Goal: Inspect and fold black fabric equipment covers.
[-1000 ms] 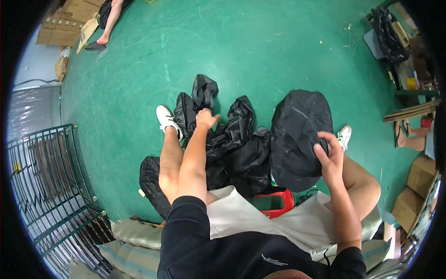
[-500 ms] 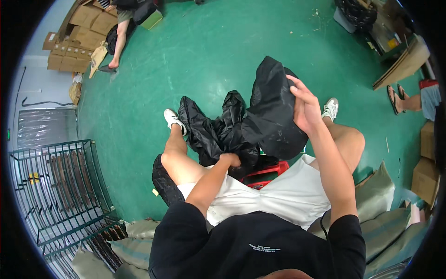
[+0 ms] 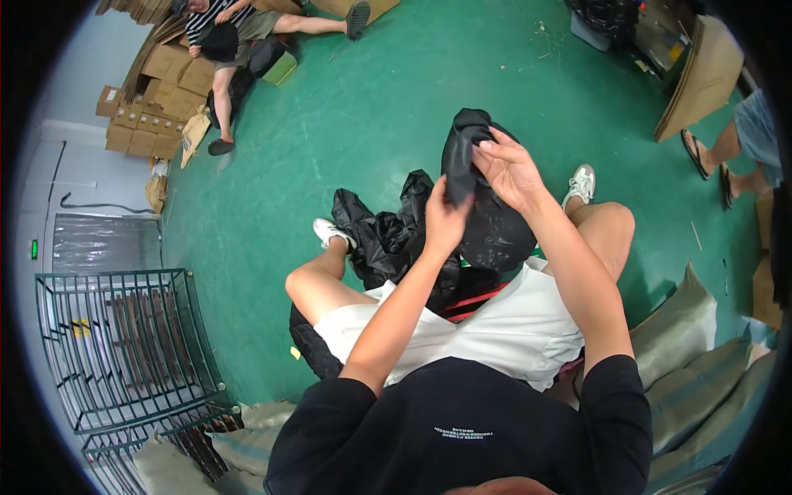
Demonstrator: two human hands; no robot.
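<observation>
Both my hands are on a piece of black fabric (image 3: 459, 158) held up between my knees. My left hand (image 3: 445, 219) grips its lower left edge, blurred by motion. At the upper right edge, my right hand (image 3: 510, 172) pinches the cloth between thumb and fingers. A broad, rounded black part (image 3: 499, 238) with pale smudges hangs beneath my right hand; whether it joins the gripped piece I cannot tell. Crumpled, shiny black fabric (image 3: 381, 235) lies to the left, between my legs. Beneath the cloth, part of a red plastic object (image 3: 474, 304) shows.
Woven sacks (image 3: 672, 330) lie at my right, with more at lower left. A dark green metal rack (image 3: 124, 346) stands at left. One person (image 3: 239, 37) sits far left by cardboard boxes (image 3: 169, 82); another person's legs (image 3: 726, 144) are at right near a cardboard sheet (image 3: 701, 78).
My left hand has risen from the crumpled fabric to the piece at my right hand. That piece is now folded and bunched between both hands. The view has shifted, showing more of the far-left person.
</observation>
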